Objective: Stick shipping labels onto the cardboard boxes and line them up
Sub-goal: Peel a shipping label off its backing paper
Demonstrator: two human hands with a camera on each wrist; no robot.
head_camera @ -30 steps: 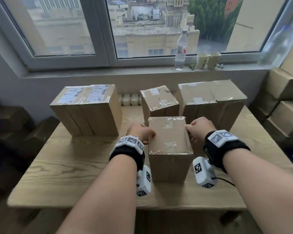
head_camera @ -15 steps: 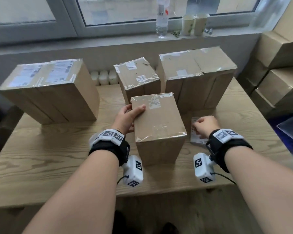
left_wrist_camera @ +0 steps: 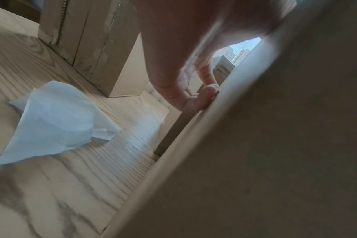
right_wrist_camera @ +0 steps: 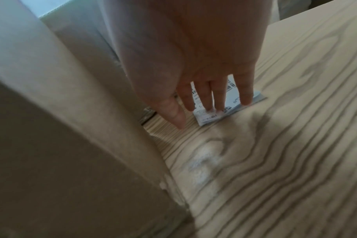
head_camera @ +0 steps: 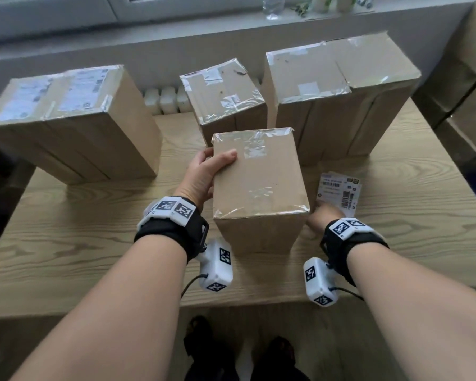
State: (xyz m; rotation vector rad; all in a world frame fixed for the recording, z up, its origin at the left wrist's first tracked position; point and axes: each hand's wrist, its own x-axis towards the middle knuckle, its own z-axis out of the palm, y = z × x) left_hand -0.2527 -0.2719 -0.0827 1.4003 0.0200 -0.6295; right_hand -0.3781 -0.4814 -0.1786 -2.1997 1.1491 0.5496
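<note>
Head view has our left hand gripping the unlabelled box while our right hand's straight fingers press the label stack; we next peel 1.

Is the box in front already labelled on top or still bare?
Bare. The front box shows only clear tape on top; the labels lie on the table under the right hand.

Wooden table carries cardboard boxes, label stack, crumpled paper.
</note>
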